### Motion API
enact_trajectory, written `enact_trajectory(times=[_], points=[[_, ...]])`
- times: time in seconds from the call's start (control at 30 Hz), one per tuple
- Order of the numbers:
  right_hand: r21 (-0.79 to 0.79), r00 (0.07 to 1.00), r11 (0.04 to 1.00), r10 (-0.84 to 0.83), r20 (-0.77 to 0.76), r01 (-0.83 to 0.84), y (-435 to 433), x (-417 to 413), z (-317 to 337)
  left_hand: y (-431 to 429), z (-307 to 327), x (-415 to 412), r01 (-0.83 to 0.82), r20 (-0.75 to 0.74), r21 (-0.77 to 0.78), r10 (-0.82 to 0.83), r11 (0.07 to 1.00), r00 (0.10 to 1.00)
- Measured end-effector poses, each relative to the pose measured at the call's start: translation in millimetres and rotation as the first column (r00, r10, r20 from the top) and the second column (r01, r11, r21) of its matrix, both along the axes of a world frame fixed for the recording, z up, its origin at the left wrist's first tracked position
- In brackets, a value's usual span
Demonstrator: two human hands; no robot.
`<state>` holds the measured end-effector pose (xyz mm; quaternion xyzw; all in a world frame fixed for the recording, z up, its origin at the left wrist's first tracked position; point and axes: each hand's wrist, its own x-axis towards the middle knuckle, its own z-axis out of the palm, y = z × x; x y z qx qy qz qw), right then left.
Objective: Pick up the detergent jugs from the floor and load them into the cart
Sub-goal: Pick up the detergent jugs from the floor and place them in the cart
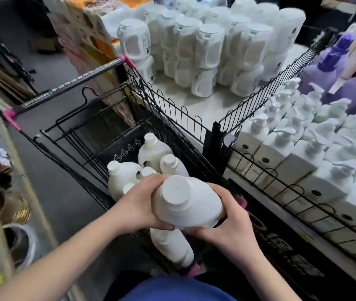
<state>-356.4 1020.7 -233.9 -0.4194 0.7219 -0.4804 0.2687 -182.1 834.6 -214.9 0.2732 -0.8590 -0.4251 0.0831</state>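
Above the cart [168, 111], left hand [140, 205] and right hand [229, 224] clasp a jug [185, 205], loaded jugs [153, 153] crowding beneath, pump bottles [281, 140] alongside.

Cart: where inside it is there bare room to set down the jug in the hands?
A dark bare strip runs between the standing jugs and the cart's right wall. The left side is crowded with jugs. Another jug sits at the near end. The held jug, the left hand and the right hand hide the middle.
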Motion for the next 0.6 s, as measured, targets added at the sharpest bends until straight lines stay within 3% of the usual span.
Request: enact_trajectory(times=[0.2, 0.4, 0.6], points=[[0.045, 0.981, 0.981, -0.188, 0.047, 0.186, -23, 12, -30, -55, -34, -28, 0.203, 0.061, -0.017, -0.202, 0.979, 0.978], [0.165, 0.924, 0.921, -0.371, 0.092, 0.353, -35, 37, -62, -88, -84, -54, 0.429, 0.148, 0.02, -0.427, 0.903, 0.892], [0.303, 0.893, 0.862, -0.445, 0.071, 0.405, -38, 44, -90, -88, -132, -71, 0.504, 0.188, 0.033, -0.5, 0.863, 0.845]])
